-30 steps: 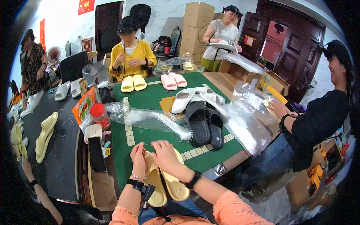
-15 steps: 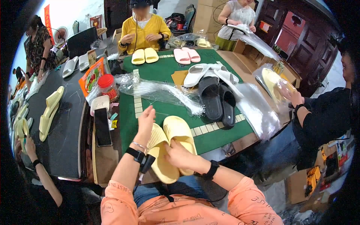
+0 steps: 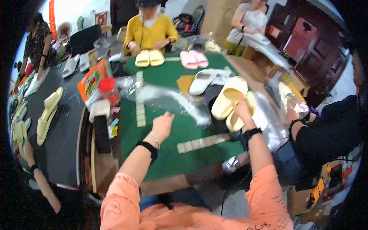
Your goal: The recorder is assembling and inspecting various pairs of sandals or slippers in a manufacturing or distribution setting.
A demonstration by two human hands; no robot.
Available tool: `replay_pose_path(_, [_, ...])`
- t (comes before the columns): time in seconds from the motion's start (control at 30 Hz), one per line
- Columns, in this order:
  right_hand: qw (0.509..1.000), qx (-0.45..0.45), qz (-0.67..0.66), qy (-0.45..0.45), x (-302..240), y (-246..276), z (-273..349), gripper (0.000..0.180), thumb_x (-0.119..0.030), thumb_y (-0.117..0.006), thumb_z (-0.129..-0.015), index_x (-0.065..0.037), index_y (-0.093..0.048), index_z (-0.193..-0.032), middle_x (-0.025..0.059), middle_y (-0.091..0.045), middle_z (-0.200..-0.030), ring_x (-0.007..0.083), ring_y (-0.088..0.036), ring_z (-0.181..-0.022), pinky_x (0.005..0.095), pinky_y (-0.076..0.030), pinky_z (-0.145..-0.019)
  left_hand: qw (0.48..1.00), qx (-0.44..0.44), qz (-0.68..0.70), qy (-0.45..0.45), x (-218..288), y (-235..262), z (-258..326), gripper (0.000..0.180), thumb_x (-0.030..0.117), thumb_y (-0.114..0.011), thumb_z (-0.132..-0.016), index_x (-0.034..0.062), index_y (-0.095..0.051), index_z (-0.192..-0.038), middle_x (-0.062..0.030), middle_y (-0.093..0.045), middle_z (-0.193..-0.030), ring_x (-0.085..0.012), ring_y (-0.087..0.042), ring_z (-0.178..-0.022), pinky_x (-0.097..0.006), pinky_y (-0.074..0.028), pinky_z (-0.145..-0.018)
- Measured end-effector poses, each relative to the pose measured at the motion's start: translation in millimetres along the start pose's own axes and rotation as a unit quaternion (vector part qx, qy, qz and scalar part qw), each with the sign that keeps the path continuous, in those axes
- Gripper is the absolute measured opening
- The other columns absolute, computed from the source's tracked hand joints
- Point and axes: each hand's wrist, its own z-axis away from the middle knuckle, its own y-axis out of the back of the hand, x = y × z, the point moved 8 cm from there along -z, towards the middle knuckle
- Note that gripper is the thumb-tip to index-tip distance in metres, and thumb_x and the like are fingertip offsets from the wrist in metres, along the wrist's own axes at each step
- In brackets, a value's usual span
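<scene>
A pair of pale yellow slippers (image 3: 230, 97) is in my right hand (image 3: 242, 112), gripped near the inner edges. The pair sits over black slippers (image 3: 212, 95), which it mostly covers. Just behind lie white slippers (image 3: 202, 80). My left hand (image 3: 163, 125) hovers above the green mat (image 3: 153, 163) with its fingers curled in. Whether something small is between those fingers is hidden. Beyond it, a bundle of thin clear plastic strands (image 3: 168, 97) lies on the mat.
Yellow slippers (image 3: 149, 58) and pink slippers (image 3: 194, 59) stand at the far edge, before a person in yellow. A phone (image 3: 101, 134) and red-lidded jar (image 3: 107, 86) are at left. Clear plastic bags (image 3: 272, 126) lie at right, beside a co-worker's hands (image 3: 294, 115). Pale tiles (image 3: 201, 143) line the mat.
My right hand has carried the yellow slippers from the near edge up and right, onto the black pair. My left hand has moved slightly right and down, away from the slippers.
</scene>
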Motion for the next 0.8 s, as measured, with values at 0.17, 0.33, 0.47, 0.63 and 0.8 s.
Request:
replay_pose_path(0.17, [0.998,-0.061,0.007,-0.023,-45,5,56,0.057,-0.021,-0.061,-0.073,0.003,-0.037,-0.119,0.0279,-0.040,-0.118,0.0407,-0.042,-0.106,0.0427,-0.037,-0.089,0.980,-0.020,-0.195,-0.045,17,-31,-17,0.024,0.008,-0.056,-0.070,0.0027,-0.056,-0.093,-0.0079,-0.057,-0.084,-0.0167,-0.060,-0.066,-0.028,-0.045,-0.054])
replay_pose_path(0.33, [0.994,0.004,-0.044,0.105,-76,46,92,0.042,-0.017,-0.059,-0.073,0.003,-0.048,-0.109,0.0226,-0.046,-0.115,0.0361,-0.043,-0.107,0.0402,-0.037,-0.090,0.966,-0.002,-0.246,-0.077,35,-64,-32,0.010,0.010,-0.058,-0.069,0.0054,-0.055,-0.078,-0.0049,-0.055,-0.072,-0.0165,-0.060,-0.059,-0.027,-0.045,-0.049])
replay_pose_path(0.47, [0.981,-0.024,-0.117,0.152,-109,53,96,0.028,-0.016,-0.058,-0.074,0.003,-0.057,-0.095,0.0192,-0.057,-0.096,0.0347,-0.052,-0.091,0.0386,-0.042,-0.081,0.956,0.026,-0.269,-0.114,41,-60,-40,0.012,0.009,-0.056,-0.071,0.0018,-0.058,-0.080,-0.0084,-0.059,-0.077,-0.0156,-0.060,-0.060,-0.027,-0.045,-0.049])
replay_pose_path(0.63, [0.974,-0.059,-0.137,0.171,-137,40,102,0.025,-0.019,-0.057,-0.075,0.000,-0.060,-0.091,0.0175,-0.059,-0.086,0.0332,-0.055,-0.083,0.0388,-0.044,-0.076,0.962,-0.034,-0.244,-0.117,43,-65,-52,0.009,0.014,-0.057,-0.069,0.0135,-0.066,-0.069,-0.0030,-0.062,-0.071,-0.0146,-0.061,-0.063,-0.026,-0.044,-0.048])
replay_pose_path(0.8, [0.964,-0.165,-0.105,0.178,-162,19,116,0.025,-0.020,-0.055,-0.078,0.000,-0.059,-0.093,0.0149,-0.060,-0.089,0.0311,-0.056,-0.086,0.0364,-0.044,-0.077,0.953,0.021,-0.288,-0.089,37,-67,-53,0.011,0.016,-0.057,-0.070,0.0172,-0.065,-0.062,0.0009,-0.060,-0.062,-0.0148,-0.060,-0.064,-0.028,-0.046,-0.048])
